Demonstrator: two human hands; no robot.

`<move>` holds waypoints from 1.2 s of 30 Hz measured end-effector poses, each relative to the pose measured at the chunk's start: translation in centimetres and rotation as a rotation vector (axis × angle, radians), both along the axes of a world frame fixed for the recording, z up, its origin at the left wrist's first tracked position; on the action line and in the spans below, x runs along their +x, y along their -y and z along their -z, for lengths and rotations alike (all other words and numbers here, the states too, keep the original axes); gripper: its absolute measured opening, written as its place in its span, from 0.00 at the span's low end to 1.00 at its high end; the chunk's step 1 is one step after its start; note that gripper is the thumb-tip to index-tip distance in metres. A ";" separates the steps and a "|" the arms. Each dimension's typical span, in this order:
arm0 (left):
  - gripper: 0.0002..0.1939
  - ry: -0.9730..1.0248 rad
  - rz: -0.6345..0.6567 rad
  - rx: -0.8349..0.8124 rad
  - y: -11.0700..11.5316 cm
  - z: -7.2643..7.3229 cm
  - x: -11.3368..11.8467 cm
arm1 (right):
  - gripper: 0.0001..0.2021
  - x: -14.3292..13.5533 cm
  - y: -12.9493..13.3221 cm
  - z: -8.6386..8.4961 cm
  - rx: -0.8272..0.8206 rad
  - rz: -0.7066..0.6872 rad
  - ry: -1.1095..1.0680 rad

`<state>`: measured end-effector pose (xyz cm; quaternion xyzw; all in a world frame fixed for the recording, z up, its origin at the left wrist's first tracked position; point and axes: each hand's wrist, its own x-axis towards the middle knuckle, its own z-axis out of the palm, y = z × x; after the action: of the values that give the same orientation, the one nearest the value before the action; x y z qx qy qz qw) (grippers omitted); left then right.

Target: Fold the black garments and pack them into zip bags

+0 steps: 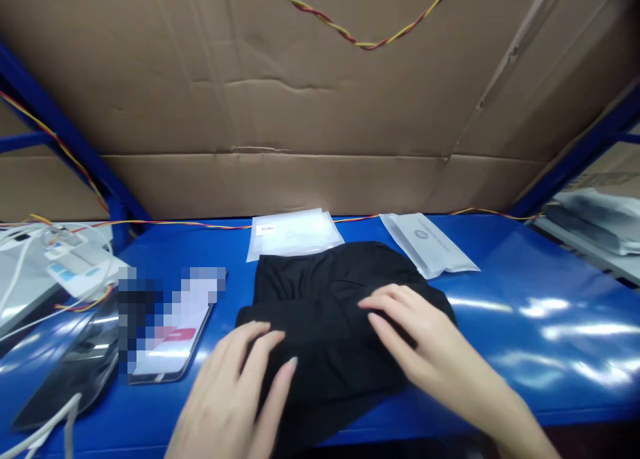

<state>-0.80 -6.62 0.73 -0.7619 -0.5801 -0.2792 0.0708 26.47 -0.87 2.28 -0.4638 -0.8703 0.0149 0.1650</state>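
A black garment [335, 326] of soft cloth lies partly folded on the blue table, with a layer turned over across its middle and its lower part reaching the front edge. My left hand [235, 379] rests on its left side, fingers apart and slightly bent. On the right side of the cloth lies my right hand [410, 326], its fingers stretched out over the fabric and the thumb spread from them. Neither hand is closed around anything. What kind of garment it is cannot be made out.
Behind the garment lie a white labelled packet [295, 232] and a frosted plastic bag [430, 242]. At left are a lit phone [170, 352], a dark phone [75, 372] and white cables [55, 419]. Cardboard [320, 112] backs the blue table [510, 326]; bagged items [605, 216] sit far right.
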 end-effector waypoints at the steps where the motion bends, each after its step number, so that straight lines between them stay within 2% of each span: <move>1: 0.20 -0.052 0.018 -0.010 -0.7 0.2 1.3 | 0.22 -1.8 0.2 0.6 0.033 -0.010 0.025; 3: 0.25 -0.160 0.076 -0.050 -1.7 1.2 2.9 | 0.23 -4.2 0.3 1.9 0.066 -0.002 0.096; 5: 0.29 -0.238 0.098 -0.081 -2.2 2.6 2.9 | 0.25 -4.4 0.2 3.1 0.077 0.028 0.151; 8: 0.34 -0.268 0.036 -0.123 -2.1 4.2 0.8 | 0.25 -1.3 -0.2 4.7 0.092 0.119 0.199; 10: 0.36 -0.254 -0.008 -0.157 -1.9 4.7 -0.7 | 0.24 1.6 -0.6 5.3 0.120 0.191 0.213; 14: 0.37 -0.214 -0.025 -0.184 -1.6 4.9 -1.6 | 0.21 5.8 -1.8 5.2 0.157 0.236 0.167; 20: 0.37 -0.182 -0.033 -0.152 -1.5 5.1 -1.0 | 0.12 7.1 -3.7 3.5 0.051 0.213 0.060; 23: 0.36 -0.183 -0.019 -0.142 -1.6 5.2 -1.3 | 0.08 6.4 -4.4 1.1 0.012 0.182 0.075; 26: 0.36 -0.179 -0.010 -0.133 -1.7 5.1 -1.4 | 0.07 4.2 -4.4 -2.2 -0.136 0.238 0.044; 27: 0.36 -0.175 -0.008 -0.132 -1.7 5.1 -1.4 | 0.08 3.1 -4.3 -3.2 -0.166 0.259 -0.004; 29: 0.35 -0.168 -0.005 -0.134 -1.7 5.1 -1.3 | 0.08 0.6 -3.8 -4.6 -0.290 0.209 -0.201; 31: 0.35 -0.164 -0.004 -0.130 -1.7 5.1 -1.3 | 0.11 -1.8 -3.4 -4.8 -0.540 0.102 -0.404; 33: 0.35 -0.163 -0.002 -0.121 -1.7 5.2 -1.3 | 0.14 -3.5 -2.9 -4.1 -0.750 0.016 -0.582; 34: 0.34 -0.163 -0.002 -0.117 -1.7 5.2 -1.3 | 0.15 -3.9 -2.7 -3.7 -0.785 0.005 -0.656; 36: 0.33 -0.165 0.001 -0.111 -1.7 5.2 -1.3 | 0.15 -3.9 -2.1 -2.7 -0.680 0.086 -0.750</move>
<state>-2.11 -4.94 -4.45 -0.7854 -0.5864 -0.1831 0.0758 22.54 1.21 4.99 -0.4895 -0.6772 0.4560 0.3063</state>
